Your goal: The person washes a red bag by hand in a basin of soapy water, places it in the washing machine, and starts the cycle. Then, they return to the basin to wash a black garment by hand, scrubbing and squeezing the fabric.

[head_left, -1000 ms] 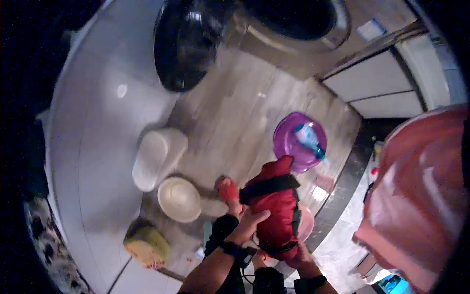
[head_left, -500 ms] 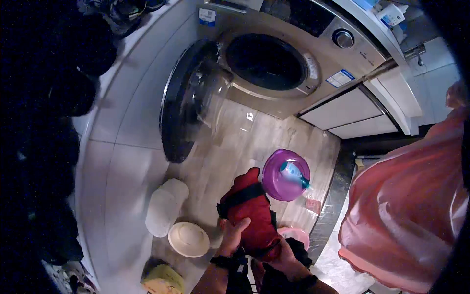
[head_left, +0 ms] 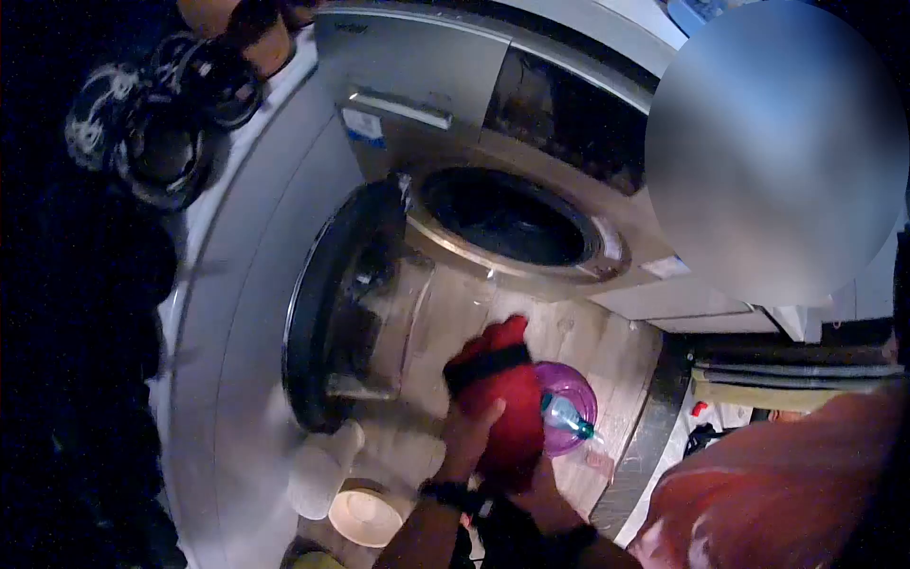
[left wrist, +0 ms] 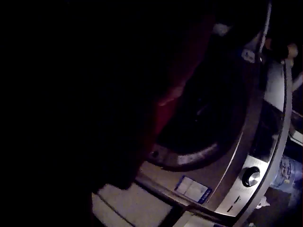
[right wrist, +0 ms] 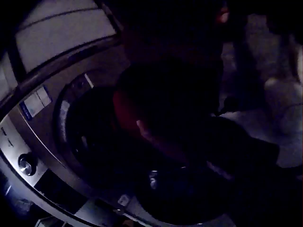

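Note:
Both hands hold a red cloth bundle (head_left: 512, 403) with a broad black band, which looks like a folded garment. My left hand (head_left: 463, 441) grips its left side with the thumb laid over the top. Lower down on the right, my right hand (head_left: 545, 498) grips its near end; its fingers are mostly hidden. Beyond the bundle stands a front-loading washing machine (head_left: 398, 147), its round door (head_left: 318, 303) swung out to the left. The drum opening (head_left: 502, 223) is dark inside. Both wrist views are very dark, showing the red cloth (right wrist: 125, 111) against the opening.
Right of the bundle, a purple basin (head_left: 586, 384) on the floor holds a bottle (head_left: 567, 415). A white stool (head_left: 318, 479) and a cream basin (head_left: 365, 517) stand at lower left. A person in a pink-red garment (head_left: 758, 474) is at the right. Tiled wall (head_left: 227, 313) runs along the left.
The head view has tilted up towards the washing machine. The bundle, still held in both hands, has moved forward, nearer the machine and its door.

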`<state>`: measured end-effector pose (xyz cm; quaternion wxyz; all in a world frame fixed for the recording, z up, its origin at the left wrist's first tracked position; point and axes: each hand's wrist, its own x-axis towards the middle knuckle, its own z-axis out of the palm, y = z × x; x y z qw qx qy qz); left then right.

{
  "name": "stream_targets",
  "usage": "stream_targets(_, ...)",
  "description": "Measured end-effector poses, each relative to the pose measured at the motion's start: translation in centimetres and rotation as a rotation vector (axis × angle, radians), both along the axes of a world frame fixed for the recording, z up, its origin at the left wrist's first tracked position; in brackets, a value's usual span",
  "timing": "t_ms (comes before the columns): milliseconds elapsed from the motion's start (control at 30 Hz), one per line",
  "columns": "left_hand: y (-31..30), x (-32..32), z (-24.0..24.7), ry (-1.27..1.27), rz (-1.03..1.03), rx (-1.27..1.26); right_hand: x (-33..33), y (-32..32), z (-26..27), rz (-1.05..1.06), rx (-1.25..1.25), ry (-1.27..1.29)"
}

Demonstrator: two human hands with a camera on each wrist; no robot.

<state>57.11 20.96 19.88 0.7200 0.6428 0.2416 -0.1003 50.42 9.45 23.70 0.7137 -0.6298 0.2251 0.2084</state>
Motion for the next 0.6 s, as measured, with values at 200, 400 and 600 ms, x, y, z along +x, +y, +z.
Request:
stream_targets(200, -1.6, 16.5, 8.0, -0.355, -0.125, 0.175, 29.6, 0.2, -4.7, -0.502, 0.701, 0.043)
stream_targets(400, 6.3, 6.5, 14.7, -0.433, 0.017, 0.639, 16.8, -4.3, -12.4, 0.170, 0.579, -0.065)
stream_targets(600, 16.0, 3.8, 14.1, 0.058, 0.223, 0.957, 2.9, -14.5, -3.3, -0.175, 0.286, 0.669)
